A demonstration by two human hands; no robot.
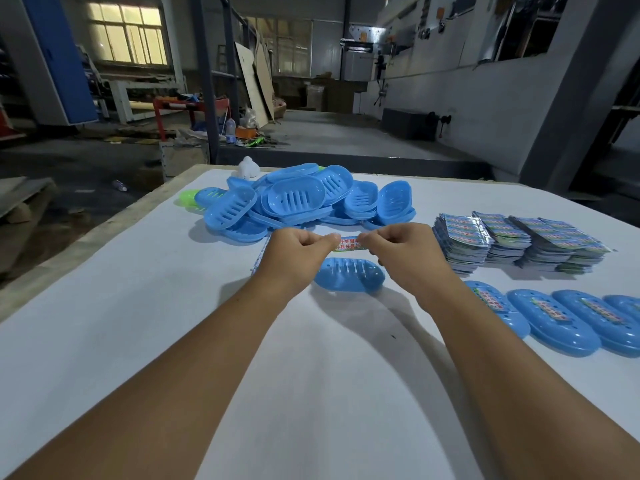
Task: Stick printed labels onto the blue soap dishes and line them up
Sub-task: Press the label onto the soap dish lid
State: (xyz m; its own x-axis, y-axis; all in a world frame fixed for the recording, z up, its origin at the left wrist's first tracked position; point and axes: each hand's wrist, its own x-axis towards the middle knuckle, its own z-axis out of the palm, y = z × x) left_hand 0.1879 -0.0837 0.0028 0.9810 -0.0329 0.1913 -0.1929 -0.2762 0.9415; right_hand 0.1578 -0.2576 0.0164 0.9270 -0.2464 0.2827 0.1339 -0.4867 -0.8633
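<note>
A printed label (347,243) with red characters is stretched between my two hands above the table. My left hand (298,252) pinches its left end and my right hand (403,252) pinches its right end. Just below them a blue soap dish (349,274) lies upside down on the white table. A heap of unlabelled blue soap dishes (301,199) sits behind my hands. At the right edge, a row of labelled dishes (554,320) lies side by side.
Stacks of printed label sheets (516,242) stand at the right rear. A green dish (188,197) and a small white object (247,168) lie by the heap's left. The white table (138,306) ends at the left and back edges; factory floor lies beyond.
</note>
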